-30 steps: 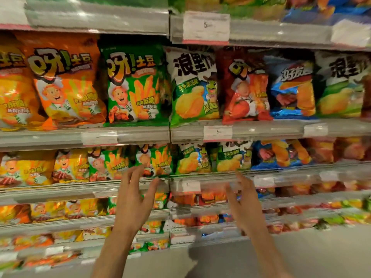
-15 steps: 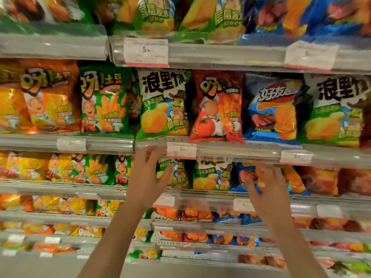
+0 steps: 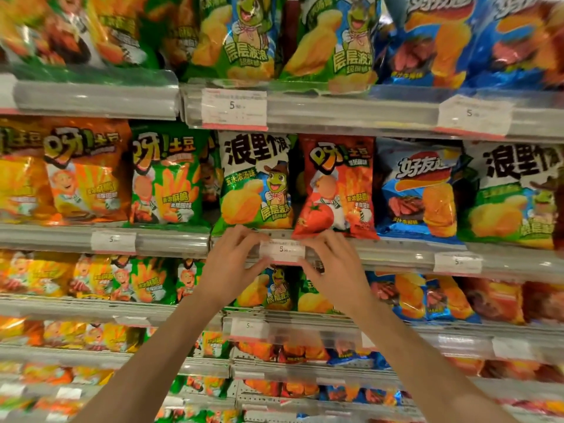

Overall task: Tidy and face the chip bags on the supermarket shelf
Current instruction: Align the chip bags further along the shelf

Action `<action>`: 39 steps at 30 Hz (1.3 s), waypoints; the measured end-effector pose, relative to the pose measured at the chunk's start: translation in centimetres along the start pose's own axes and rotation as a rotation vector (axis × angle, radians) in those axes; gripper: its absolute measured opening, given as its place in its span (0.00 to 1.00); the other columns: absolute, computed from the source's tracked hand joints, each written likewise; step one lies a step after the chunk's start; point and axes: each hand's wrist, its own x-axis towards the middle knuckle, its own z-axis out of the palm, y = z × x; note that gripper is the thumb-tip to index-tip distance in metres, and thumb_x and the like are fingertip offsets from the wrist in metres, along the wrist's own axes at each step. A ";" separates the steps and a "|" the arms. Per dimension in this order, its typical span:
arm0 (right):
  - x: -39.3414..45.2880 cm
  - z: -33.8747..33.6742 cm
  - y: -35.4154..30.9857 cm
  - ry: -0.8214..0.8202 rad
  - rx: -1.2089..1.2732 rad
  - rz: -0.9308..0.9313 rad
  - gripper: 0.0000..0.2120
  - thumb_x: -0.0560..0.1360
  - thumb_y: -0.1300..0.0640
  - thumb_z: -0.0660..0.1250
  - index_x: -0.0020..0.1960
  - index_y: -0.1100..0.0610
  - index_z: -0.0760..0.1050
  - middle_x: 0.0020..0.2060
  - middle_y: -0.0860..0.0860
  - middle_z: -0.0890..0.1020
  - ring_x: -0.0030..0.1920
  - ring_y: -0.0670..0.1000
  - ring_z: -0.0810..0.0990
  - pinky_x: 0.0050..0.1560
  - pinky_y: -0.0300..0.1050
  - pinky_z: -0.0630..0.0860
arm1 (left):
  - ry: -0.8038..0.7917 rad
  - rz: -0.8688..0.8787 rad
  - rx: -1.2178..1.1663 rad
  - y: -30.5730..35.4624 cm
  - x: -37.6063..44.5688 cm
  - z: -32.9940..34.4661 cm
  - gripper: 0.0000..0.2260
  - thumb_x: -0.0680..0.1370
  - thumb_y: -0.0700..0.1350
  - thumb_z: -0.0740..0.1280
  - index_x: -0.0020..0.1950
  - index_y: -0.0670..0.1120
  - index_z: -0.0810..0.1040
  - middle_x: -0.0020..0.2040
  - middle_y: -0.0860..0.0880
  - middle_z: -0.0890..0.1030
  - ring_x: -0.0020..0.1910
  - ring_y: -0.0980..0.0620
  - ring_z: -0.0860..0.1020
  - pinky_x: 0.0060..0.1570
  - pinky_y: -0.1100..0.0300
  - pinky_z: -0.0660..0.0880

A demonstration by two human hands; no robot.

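Chip bags stand facing out along the middle shelf. A white-and-green bag and a red tomato bag stand side by side at the centre; the red one leans a little with its bottom corner over the rail. Just below them a white price tag sits on the shelf rail. My left hand pinches the rail at the tag's left end, fingers above and thumb below. My right hand pinches the tag's right end, its fingertips touching the red bag's bottom edge.
On the same shelf are an orange bag and a green bag to the left, and a blue bag to the right. The shelf above and several lower shelves hold more bags behind rails with price tags.
Both hands have risen from the lower shelf and come together at the price tag under the centre bags. The view has moved closer and tilted up.
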 end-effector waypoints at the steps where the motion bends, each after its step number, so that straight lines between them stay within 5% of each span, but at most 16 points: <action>1: 0.0 0.2 0.1 0.006 -0.001 0.001 0.13 0.76 0.53 0.72 0.59 0.56 0.79 0.48 0.53 0.76 0.48 0.56 0.76 0.49 0.51 0.75 | -0.001 -0.006 -0.007 -0.1 0.0 0.1 0.18 0.73 0.48 0.77 0.60 0.45 0.80 0.52 0.46 0.77 0.51 0.45 0.76 0.46 0.49 0.77; 9: 0.1 -0.3 -0.4 -0.053 0.038 0.046 0.16 0.77 0.52 0.72 0.63 0.54 0.78 0.49 0.51 0.77 0.50 0.53 0.76 0.50 0.51 0.76 | -0.011 -0.018 -0.080 -0.4 0.0 0.0 0.17 0.73 0.47 0.77 0.61 0.46 0.81 0.50 0.47 0.77 0.47 0.48 0.77 0.42 0.49 0.78; 15: 6.6 -3.8 -1.5 0.067 0.345 0.275 0.16 0.77 0.48 0.69 0.63 0.47 0.74 0.46 0.41 0.78 0.45 0.40 0.78 0.44 0.38 0.79 | -0.019 -0.052 -0.132 -0.3 0.0 -0.1 0.17 0.74 0.47 0.76 0.61 0.47 0.81 0.51 0.49 0.76 0.48 0.49 0.77 0.44 0.50 0.78; 21: 14.6 -2.5 -2.2 -0.200 0.490 0.347 0.37 0.73 0.50 0.76 0.76 0.48 0.61 0.70 0.55 0.71 0.67 0.53 0.75 0.66 0.55 0.75 | -0.025 -0.063 -0.173 -0.6 0.1 -0.2 0.17 0.74 0.48 0.76 0.61 0.48 0.81 0.52 0.50 0.76 0.49 0.51 0.77 0.43 0.51 0.79; 24: 16.1 -1.3 -2.5 -0.326 0.554 0.323 0.46 0.71 0.51 0.78 0.80 0.48 0.56 0.75 0.55 0.66 0.74 0.53 0.67 0.74 0.53 0.66 | -0.026 -0.060 -0.179 -0.7 0.2 -0.2 0.17 0.74 0.48 0.76 0.61 0.49 0.81 0.51 0.50 0.76 0.49 0.52 0.77 0.43 0.51 0.79; 27: 16.3 -0.3 -2.8 -0.359 0.563 0.333 0.50 0.69 0.54 0.80 0.81 0.47 0.54 0.76 0.55 0.63 0.75 0.53 0.65 0.75 0.50 0.64 | -0.019 -0.058 -0.183 -0.7 0.1 -0.2 0.17 0.74 0.48 0.76 0.61 0.49 0.81 0.51 0.50 0.76 0.49 0.51 0.77 0.44 0.51 0.79; 32: 15.4 0.2 -3.1 -0.185 0.533 0.331 0.50 0.67 0.56 0.81 0.81 0.46 0.56 0.73 0.55 0.64 0.73 0.52 0.67 0.69 0.41 0.65 | -0.002 -0.065 -0.163 -0.6 0.1 -0.1 0.16 0.73 0.49 0.76 0.60 0.49 0.81 0.51 0.51 0.76 0.49 0.52 0.77 0.42 0.54 0.78; 39: 15.4 0.4 -3.5 -0.230 0.476 0.344 0.50 0.71 0.55 0.78 0.82 0.46 0.50 0.76 0.57 0.60 0.75 0.57 0.65 0.71 0.51 0.67 | 0.015 -0.071 -0.164 -0.7 0.0 0.1 0.17 0.73 0.49 0.77 0.59 0.50 0.81 0.50 0.51 0.76 0.48 0.52 0.76 0.40 0.54 0.78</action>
